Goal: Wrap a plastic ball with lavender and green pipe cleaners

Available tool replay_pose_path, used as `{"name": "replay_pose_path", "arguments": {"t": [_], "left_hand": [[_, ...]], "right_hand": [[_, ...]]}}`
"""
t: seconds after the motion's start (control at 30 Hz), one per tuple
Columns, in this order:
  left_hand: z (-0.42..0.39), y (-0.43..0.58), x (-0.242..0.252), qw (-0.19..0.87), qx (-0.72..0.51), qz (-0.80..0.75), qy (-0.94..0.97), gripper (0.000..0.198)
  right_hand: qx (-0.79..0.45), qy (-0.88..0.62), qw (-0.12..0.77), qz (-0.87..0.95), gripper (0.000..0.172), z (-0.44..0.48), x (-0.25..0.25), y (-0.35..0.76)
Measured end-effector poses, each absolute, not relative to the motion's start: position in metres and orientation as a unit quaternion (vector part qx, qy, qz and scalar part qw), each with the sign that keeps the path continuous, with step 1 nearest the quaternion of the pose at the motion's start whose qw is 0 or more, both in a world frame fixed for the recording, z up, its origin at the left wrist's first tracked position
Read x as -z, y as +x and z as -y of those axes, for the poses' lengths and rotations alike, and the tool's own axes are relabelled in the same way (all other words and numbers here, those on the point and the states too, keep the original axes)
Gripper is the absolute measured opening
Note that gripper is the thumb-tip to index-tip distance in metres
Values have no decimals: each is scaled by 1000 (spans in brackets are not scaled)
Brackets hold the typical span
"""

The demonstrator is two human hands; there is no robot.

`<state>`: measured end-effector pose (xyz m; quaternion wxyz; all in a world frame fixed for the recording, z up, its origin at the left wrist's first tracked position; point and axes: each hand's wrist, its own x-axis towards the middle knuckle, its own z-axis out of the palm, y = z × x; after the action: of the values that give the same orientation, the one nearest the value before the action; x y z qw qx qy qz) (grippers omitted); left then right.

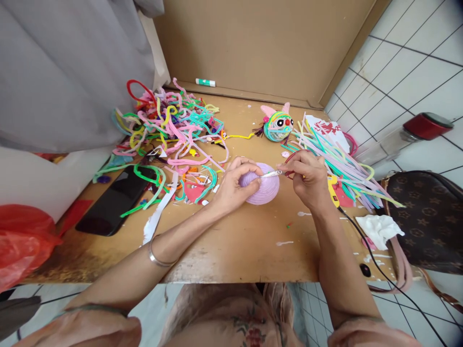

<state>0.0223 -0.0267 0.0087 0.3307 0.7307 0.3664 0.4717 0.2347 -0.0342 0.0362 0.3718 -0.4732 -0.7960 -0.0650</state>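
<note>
A round lilac coil (pixel 265 193), wound in rings like pipe cleaner, lies in front of me at the middle of the table. My left hand (pixel 237 180) grips its left side, with thumb and forefinger closed near its upper surface. In my right hand (pixel 307 173) are small scissors (pixel 272 174) with silver blades and what look like dark red handles. The blades point left across the coil, and their tips reach my left fingers. Whatever lies between the tips is too small to make out.
Tangled pipe cleaners (pixel 177 115) fill the back left, above a black phone (pixel 115 202). A decorated ball with pink ears (pixel 278 126) stands behind the coil. Straight pipe cleaners (pixel 340 154), a yellow corded tool (pixel 333 191) and a brown bag (pixel 427 217) are at right. A glue stick (pixel 205 83) lies behind.
</note>
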Motion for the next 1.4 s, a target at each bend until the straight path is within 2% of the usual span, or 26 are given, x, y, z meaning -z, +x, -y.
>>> {"name": "replay_pose_path", "arguments": {"t": [0.2,0.33,0.4,0.57,0.63,0.8,0.9,0.97,1.03,1.1,1.17,1.27,1.4], "left_hand": [[25,22,-8,330,-472,-371,728,9],[24,20,-7,331,-478,-371,724,8],[24,21,-7,331,-473,-377,724,8],[24,22,-9,336,-469,-377,724,10],[24,22,-8,335,-473,-373,724,10],[24,22,-7,329,-475,-370,727,9],[25,23,-8,332,-474,-372,726,10],[26,24,-9,332,-471,-371,728,10],[27,25,-9,329,-470,-369,732,11],[27,26,-9,326,-468,-369,734,12],[27,26,-9,324,-468,-371,734,12],[27,27,-8,326,-472,-367,732,13],[26,26,-7,328,-476,-358,733,11]], "right_hand": [[-45,-484,423,765,42,23,-29,257],[-82,-543,452,702,38,28,-26,277],[-64,-582,406,701,35,42,-21,281],[88,-662,273,693,35,88,1,282],[104,-657,232,709,25,100,9,283],[149,-633,154,744,15,112,9,285],[153,-637,167,737,12,110,-5,276],[80,-620,235,745,17,101,-17,262],[-41,-591,331,735,39,85,-28,246],[-148,-572,390,706,48,65,-35,229],[-265,-545,419,676,59,46,-36,217],[-419,-510,431,616,67,28,-34,206],[-479,-490,437,582,67,24,-36,203]]}}
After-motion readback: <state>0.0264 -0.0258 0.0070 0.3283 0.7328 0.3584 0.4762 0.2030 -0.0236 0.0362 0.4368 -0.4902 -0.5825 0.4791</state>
